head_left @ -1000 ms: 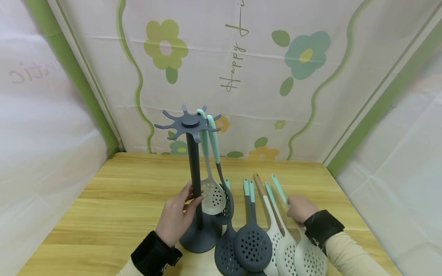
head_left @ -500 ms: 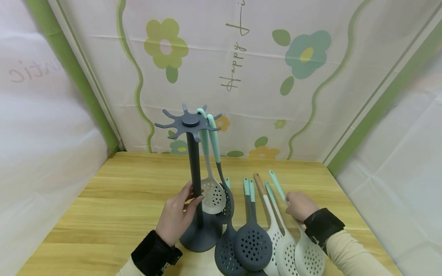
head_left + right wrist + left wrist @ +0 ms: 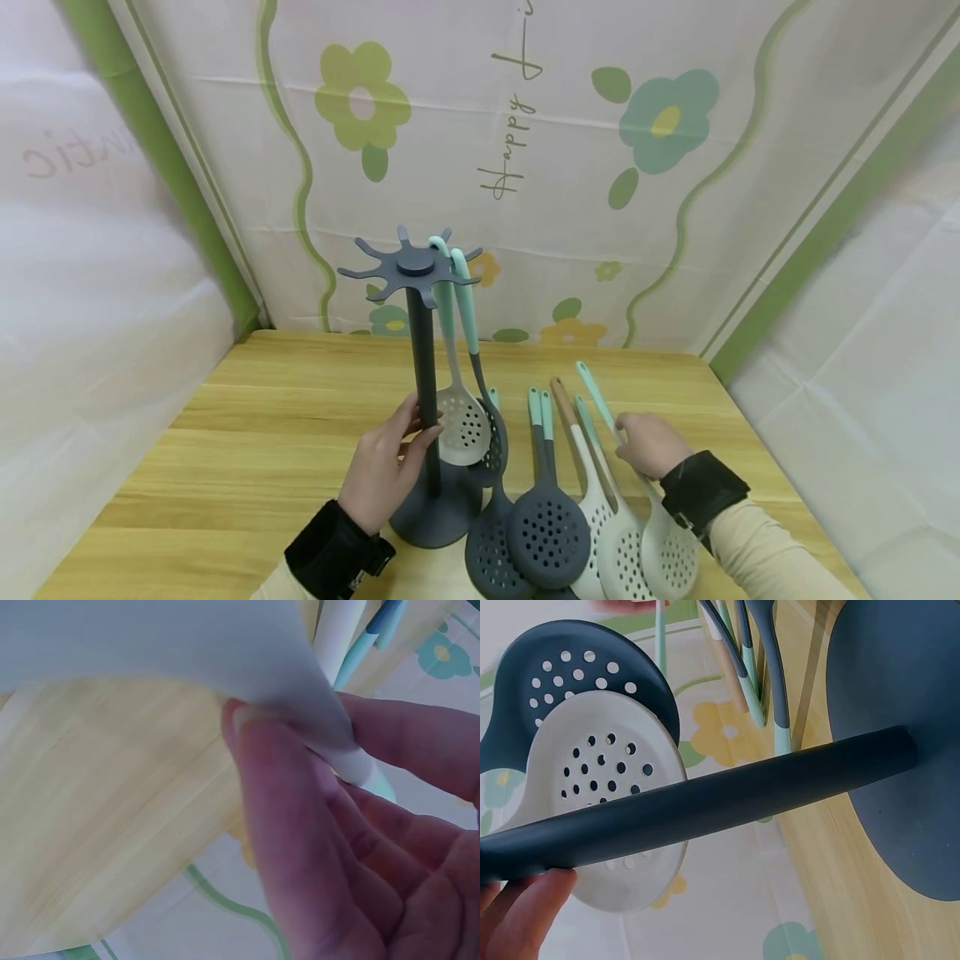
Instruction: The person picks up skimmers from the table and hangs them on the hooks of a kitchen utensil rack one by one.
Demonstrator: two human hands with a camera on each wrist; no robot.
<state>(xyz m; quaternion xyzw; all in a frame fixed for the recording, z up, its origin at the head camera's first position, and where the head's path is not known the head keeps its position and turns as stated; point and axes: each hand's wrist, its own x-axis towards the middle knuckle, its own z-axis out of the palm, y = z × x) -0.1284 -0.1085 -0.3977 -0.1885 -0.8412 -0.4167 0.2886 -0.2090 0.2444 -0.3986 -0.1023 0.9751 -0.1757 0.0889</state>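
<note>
My left hand [image 3: 378, 471] grips the post of a dark utensil stand [image 3: 423, 350] with a round base and a star-shaped top of several hooks. A white skimmer [image 3: 460, 429] and a dark slotted utensil [image 3: 467, 321], both mint-handled, hang from its right side; the left wrist view shows the white skimmer [image 3: 547, 780] behind the post. At the right, my right hand [image 3: 652, 446] pinches another white skimmer [image 3: 670, 554] by its neck, below the mint handle. The right wrist view shows the thumb and fingers around its white neck [image 3: 300, 690].
Between the hands lie several utensils on the wooden table [image 3: 225, 467]: a dark skimmer [image 3: 549, 537], a dark slotted turner [image 3: 495, 550], a wooden-handled white slotted utensil [image 3: 566, 404] and a mint-handled white skimmer [image 3: 624, 554]. A flowered curtain [image 3: 465, 150] rises behind and at both sides.
The right hand has risen slightly and shifted left with the white skimmer, whose mint handle end has moved up and left. The left hand and stand have stayed put.
</note>
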